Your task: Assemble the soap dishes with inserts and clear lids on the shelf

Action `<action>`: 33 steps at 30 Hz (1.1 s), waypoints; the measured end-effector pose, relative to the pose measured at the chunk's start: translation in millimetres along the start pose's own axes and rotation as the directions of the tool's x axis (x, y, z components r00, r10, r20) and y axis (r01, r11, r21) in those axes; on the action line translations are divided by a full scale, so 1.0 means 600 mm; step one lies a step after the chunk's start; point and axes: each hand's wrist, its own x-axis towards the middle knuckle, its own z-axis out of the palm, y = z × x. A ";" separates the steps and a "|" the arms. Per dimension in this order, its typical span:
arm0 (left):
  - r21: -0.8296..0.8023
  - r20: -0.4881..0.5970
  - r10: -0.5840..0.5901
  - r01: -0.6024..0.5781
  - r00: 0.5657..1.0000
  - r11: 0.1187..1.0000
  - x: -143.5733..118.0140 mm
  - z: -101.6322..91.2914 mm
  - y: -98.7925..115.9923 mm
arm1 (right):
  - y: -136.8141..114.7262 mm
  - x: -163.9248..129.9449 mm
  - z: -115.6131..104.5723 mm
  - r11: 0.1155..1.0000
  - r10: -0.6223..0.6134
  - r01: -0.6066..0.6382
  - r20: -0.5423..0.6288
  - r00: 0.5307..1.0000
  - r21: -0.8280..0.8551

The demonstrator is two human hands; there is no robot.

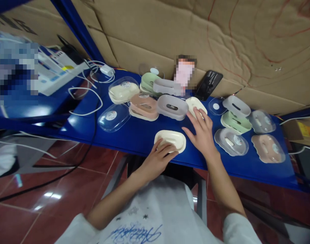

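At the front edge of the blue table, a cream soap dish lies flat. My left hand is on its near side, fingers curled over the rim and into the dish. Farther back, my right hand reaches with spread fingers over another cream piece, its fingertips at or just above it; contact is hard to tell. Beside that piece stands a grey soap dish tray with a slot in its base. Left of it, a brown tray sits on a cream base.
Clear lids and a lidded cream dish lie left. A green tray, grey tray and lidded dishes stand right. A black phone leans on the cardboard. White cables cross the left.
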 end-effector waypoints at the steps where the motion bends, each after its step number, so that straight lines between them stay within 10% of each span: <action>1: 0.012 -0.018 -0.012 0.012 1.000 1.000 0.002 -0.002 -0.002 | 0.000 0.025 0.012 0.999 -0.019 0.018 0.024 1.000 0.026; 5: 0.061 -0.157 -0.107 0.118 0.982 0.991 -0.009 -0.018 -0.024 | 0.005 0.048 0.023 0.986 -0.069 0.065 0.021 0.997 0.154; 12: -0.123 -0.238 -0.227 0.203 0.944 0.972 -0.036 -0.028 -0.063 | -0.030 -0.104 -0.017 0.948 -0.032 0.022 0.025 0.999 0.318; 27: 0.027 -0.178 -0.019 0.024 0.984 0.999 -0.008 -0.057 -0.106 | -0.049 -0.133 0.017 0.959 -0.172 0.135 0.135 0.976 0.250; 29: 0.104 -0.320 -0.147 0.189 0.936 0.977 -0.013 -0.075 -0.116 | -0.049 -0.132 0.017 0.957 -0.168 0.131 0.128 0.977 0.260; 33: 0.105 -0.522 -0.474 0.605 0.709 0.789 -0.035 -0.111 -0.157 | -0.050 -0.132 0.017 0.955 -0.158 0.128 0.095 0.983 0.268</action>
